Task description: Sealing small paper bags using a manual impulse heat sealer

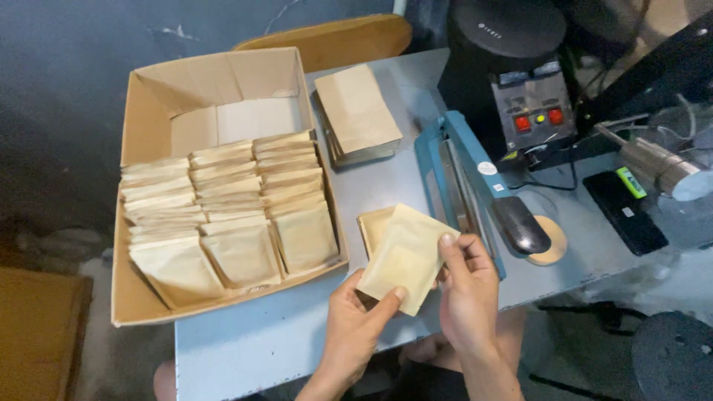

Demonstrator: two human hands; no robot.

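Above table edge (pixel 245 349): left hand (pixel 355 327), right hand (pixel 464 286) both pinch kraft pouch (pixel 405 256) (thumbs on top).

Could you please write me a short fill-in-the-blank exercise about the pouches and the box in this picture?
1. Both hands hold one tan paper pouch above the ____ table.
2. The cardboard box holds ____ rows of filled pouches.
3. The blue heat sealer lies to the ____ of the box.

Missing words: grey; three; right
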